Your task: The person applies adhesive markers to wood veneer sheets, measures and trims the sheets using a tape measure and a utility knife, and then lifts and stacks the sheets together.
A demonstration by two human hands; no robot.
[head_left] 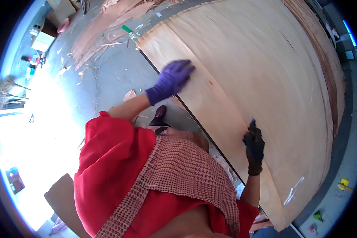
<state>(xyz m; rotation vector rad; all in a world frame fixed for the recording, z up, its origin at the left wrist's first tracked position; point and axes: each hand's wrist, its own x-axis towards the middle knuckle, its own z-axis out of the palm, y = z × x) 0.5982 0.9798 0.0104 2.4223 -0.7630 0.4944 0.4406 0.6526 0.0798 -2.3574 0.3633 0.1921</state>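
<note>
My left hand (173, 79), in a purple glove, lies with its fingers stretched on a long, narrow strip of pale wood veneer (214, 104). The strip runs along the near edge of a large veneer sheet (261, 59). In a black glove, my right hand (254, 148) is closed round a small dark tool that looks like a utility knife (252, 121). Its tip points away from me, close to the strip's long inner edge. The blade itself is too small to make out, and I cannot tell whether it touches the wood.
A dark straight table edge (197, 122) runs between my body and the veneer. Torn veneer scraps (95, 35) lie on the grey floor at the far left. Reddish-brown sheet edges (325, 75) show at the right. A yellow tape measure (344, 183) lies at the lower right.
</note>
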